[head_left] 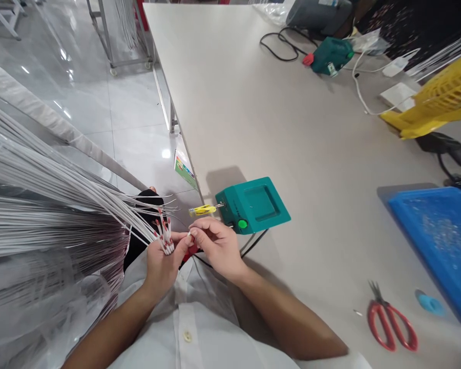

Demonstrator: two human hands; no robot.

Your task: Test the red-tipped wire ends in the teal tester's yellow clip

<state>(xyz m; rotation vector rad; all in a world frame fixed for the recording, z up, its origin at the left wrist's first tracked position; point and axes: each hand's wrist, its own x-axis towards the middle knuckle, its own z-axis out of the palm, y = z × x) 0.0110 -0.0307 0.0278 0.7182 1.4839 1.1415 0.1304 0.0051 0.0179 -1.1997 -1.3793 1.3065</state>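
My left hand [163, 264] is closed around a bunch of thin white wires [165, 245] with reddish ends sticking up. Its thumb and finger meet the fingertips of my right hand [218, 246], which is pinched closed. Between both hands' fingertips is a small white piece [190, 234], perhaps a wire end; it is too small to make out fully. Just beyond my right hand stands a teal box [253, 205] with a green knob, at the table's left edge. A yellow clip-like part [203, 210] juts from its left side. Something red lies partly hidden below my hands.
A thick bundle of long white wires [61, 189] fills the left side, beside a padded rail [61, 123]. On the table [292, 128] are red-handled scissors [392, 318], a blue tray [438, 241] of tiny clear pieces, a light-blue ring [430, 302], a yellow fan [441, 92] and another teal device [330, 55].
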